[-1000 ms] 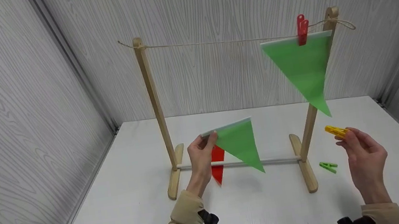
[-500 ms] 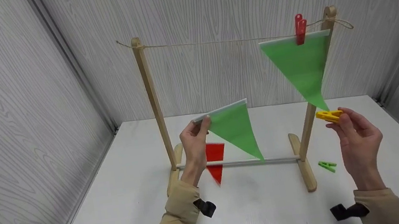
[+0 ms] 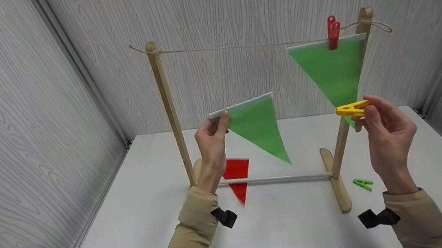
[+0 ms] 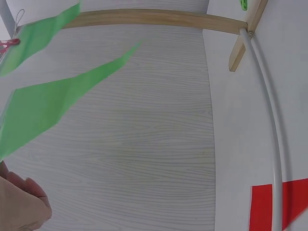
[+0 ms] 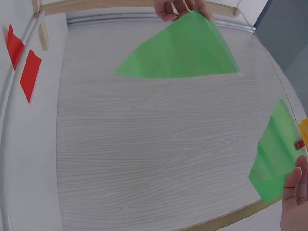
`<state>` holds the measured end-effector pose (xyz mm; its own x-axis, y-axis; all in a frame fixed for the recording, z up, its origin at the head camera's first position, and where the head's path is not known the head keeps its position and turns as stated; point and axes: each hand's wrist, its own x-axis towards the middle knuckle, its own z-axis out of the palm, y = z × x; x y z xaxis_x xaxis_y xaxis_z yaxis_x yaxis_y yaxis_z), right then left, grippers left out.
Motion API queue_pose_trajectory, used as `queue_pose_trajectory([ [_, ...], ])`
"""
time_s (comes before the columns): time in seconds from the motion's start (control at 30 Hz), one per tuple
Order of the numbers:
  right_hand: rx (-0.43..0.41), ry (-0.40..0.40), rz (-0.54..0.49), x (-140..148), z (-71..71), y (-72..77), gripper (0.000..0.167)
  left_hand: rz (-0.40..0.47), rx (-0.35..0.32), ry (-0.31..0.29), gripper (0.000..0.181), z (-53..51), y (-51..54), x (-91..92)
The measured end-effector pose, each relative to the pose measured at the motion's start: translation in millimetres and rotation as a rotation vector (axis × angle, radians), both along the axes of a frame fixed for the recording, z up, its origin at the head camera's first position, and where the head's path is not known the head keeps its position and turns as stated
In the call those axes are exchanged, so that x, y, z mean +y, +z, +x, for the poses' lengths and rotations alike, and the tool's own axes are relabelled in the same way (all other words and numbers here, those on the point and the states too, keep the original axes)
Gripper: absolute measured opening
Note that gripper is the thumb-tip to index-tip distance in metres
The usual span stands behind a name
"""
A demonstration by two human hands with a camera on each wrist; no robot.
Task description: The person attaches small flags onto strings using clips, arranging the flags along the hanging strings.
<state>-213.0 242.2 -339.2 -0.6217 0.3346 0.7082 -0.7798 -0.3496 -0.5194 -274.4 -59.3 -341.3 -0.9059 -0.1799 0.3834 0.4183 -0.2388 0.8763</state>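
My left hand (image 3: 213, 140) pinches a green triangular pennant (image 3: 257, 123) by the left end of its white top edge, below the string (image 3: 236, 47). The pennant hangs point down, apart from the string. In my right hand (image 3: 392, 139) a yellow clothespin (image 3: 353, 109) is pinched, its tip pointing left. It is in front of the lower part of a second green pennant (image 3: 325, 68), which hangs from the string under a red clothespin (image 3: 333, 33). The right wrist view shows the left hand's pennant (image 5: 183, 50) and only an edge of the yellow clothespin (image 5: 304, 131).
Two wooden posts (image 3: 171, 118) carry the string, joined low down by a white rod (image 3: 289, 178). A red pennant (image 3: 238, 188) lies on the white table (image 3: 287, 227) across the rod's line. A green clothespin (image 3: 363, 184) lies beside the right foot (image 3: 340, 191).
My left hand has raised its green pennant toward the string. My right hand has risen and shifted left with the yellow clothespin. The hung pennant has stayed in place.
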Motion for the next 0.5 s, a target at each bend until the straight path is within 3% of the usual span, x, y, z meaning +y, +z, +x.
queue_pose_trajectory([
  [0.23, -0.011, -0.043, 0.067, -9.0, -7.3, 22.3, 0.024, 0.016, 0.026, -0.019, 0.017, -2.8, 16.8, 0.2],
  [0.5, 0.057, 0.004, 0.077, -16.1, -9.3, 49.2, 0.025, 0.026, 0.041, -0.033, 0.017, -5.0, 30.6, -3.1],
])
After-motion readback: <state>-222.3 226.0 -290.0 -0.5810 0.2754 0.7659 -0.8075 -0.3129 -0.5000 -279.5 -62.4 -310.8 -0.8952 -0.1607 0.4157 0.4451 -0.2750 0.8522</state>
